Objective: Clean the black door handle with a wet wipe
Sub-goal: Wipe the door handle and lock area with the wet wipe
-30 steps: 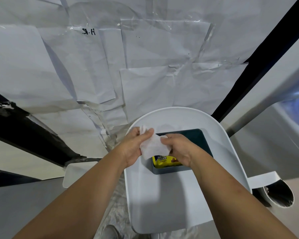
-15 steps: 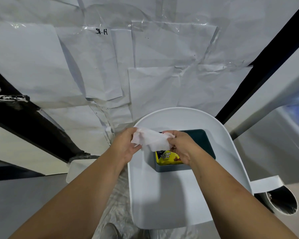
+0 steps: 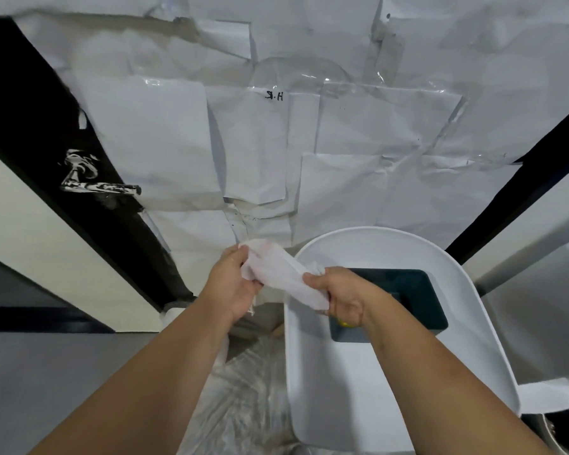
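Both hands hold one white wet wipe point(image 3: 284, 277), stretched between them in front of me. My left hand point(image 3: 235, 284) grips its upper left end and my right hand point(image 3: 340, 295) grips its lower right end. The black door handle point(image 3: 101, 187), smeared with white streaks, sticks out from the black door frame at the far left, well apart from both hands. Under my right hand sits the dark green wipe box point(image 3: 408, 297), with a sliver of the yellow wipe pack showing by my wrist.
A white tray point(image 3: 358, 399) on the right carries the wipe box. White paper sheets taped with clear tape cover the door point(image 3: 358, 133). Crumpled clear plastic point(image 3: 247, 389) lies below between my arms. A round bin rim shows at the bottom right.
The view has swung left and up, bringing the door handle into sight. My hands have moved left off the box and pulled the wipe out longer between them.
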